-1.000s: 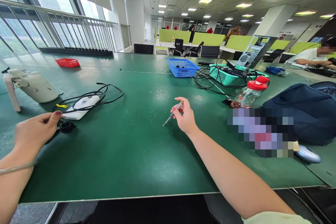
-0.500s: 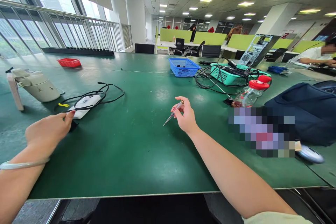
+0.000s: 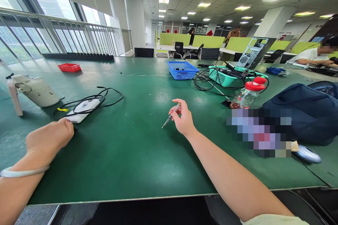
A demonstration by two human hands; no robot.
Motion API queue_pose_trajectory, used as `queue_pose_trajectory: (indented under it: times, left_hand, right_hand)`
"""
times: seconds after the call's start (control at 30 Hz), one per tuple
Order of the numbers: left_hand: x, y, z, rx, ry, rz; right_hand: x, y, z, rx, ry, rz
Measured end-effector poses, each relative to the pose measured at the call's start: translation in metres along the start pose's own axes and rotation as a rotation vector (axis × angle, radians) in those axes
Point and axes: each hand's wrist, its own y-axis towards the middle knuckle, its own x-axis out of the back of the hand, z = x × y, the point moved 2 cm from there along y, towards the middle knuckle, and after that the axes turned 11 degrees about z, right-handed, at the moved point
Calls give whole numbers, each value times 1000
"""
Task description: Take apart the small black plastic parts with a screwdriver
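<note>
My right hand (image 3: pixel 182 117) holds a small screwdriver (image 3: pixel 169 117) with a slim metal shaft, fingers pinched round its handle. The tip slants down to the left over the green table (image 3: pixel 142 172); whether it touches is unclear. On the left my left hand (image 3: pixel 50 135) is closed, thumb against the fingers. A bit of something black shows beside its fingertips, mostly hidden. Just beyond this hand lies a flat white device (image 3: pixel 81 112) with dark marks on top. A thin black cable (image 3: pixel 114 102) loops over and around it, with a yellow tag (image 3: pixel 62 109).
Left stand a cream jug-like flask (image 3: pixel 39 91) and a red tray (image 3: pixel 69 68). Further back are a blue basket (image 3: pixel 182 74) and a green basket (image 3: pixel 224 80) of cables. A red-lidded jar (image 3: pixel 244 96), a dark blue bag (image 3: pixel 303 112) and a computer case (image 3: pixel 255 52) stand right.
My left hand has closed further over the black thing, which shows less now. My right hand keeps its grip on the screwdriver. The whole view has shifted slightly.
</note>
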Motion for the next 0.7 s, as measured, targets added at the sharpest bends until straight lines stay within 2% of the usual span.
queue_pose_trajectory:
  times: [0.17,0.33,0.53,0.7]
  left_hand:
    - [-1,2,0,49,15,-13]
    - [-4,1,1,28,79,-31]
    - [-5,0,-1,-15,90,30]
    - [-8,6,1,20,65,73]
  right_hand:
    - [0,0,2,-1,-10,16]
    - [0,0,3,10,-5,15]
    - [0,1,2,10,-6,16]
    - [0,1,1,4,-11,24]
